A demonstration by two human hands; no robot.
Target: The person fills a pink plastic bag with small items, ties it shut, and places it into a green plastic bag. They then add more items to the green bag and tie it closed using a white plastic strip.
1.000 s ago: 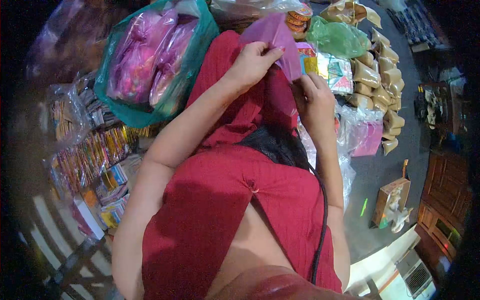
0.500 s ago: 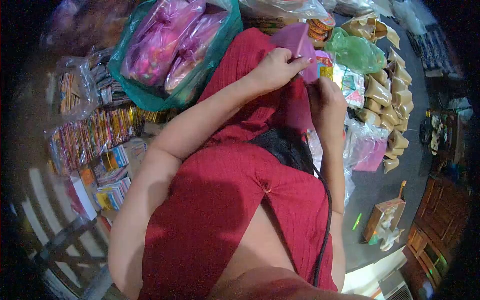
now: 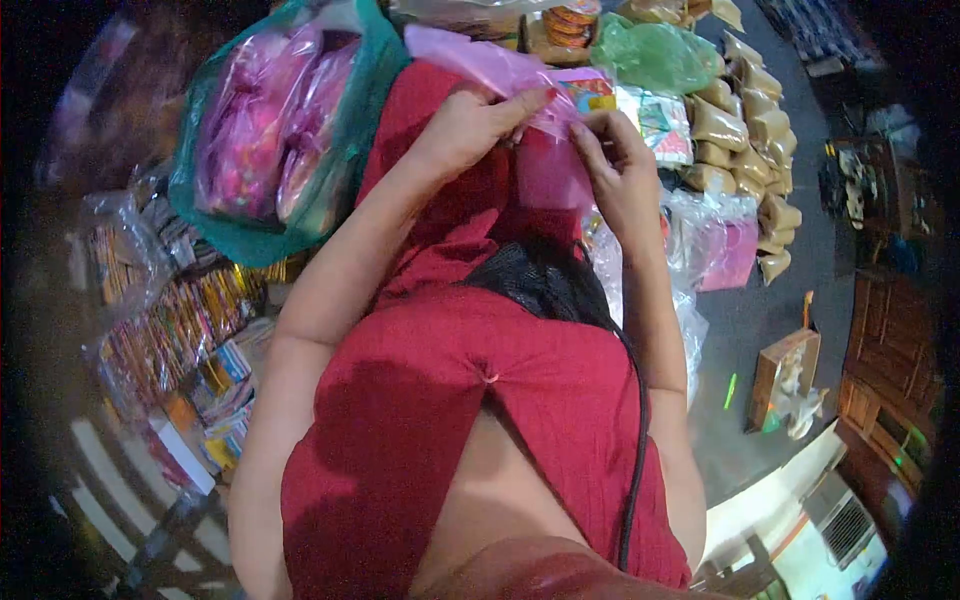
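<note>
A thin pink plastic bag is stretched between my two hands above the red cloth on my lap. My left hand pinches its upper edge with thumb and fingers. On the other side, my right hand holds the bag's edge between thumb and forefinger, the other fingers curled. Part of the bag spreads up and to the left beyond my left hand. Close behind it lie colourful printed packets.
A teal bag holding pink plastic bundles stands at the upper left. Below it lie rows of packets. To the right are a green plastic bag, several brown-filled pouches, a pink packet and a wooden box.
The view has shifted, and both hands appear further left. The pink bag, upright between the hands before, now spreads out to the left and hangs lower between them.
</note>
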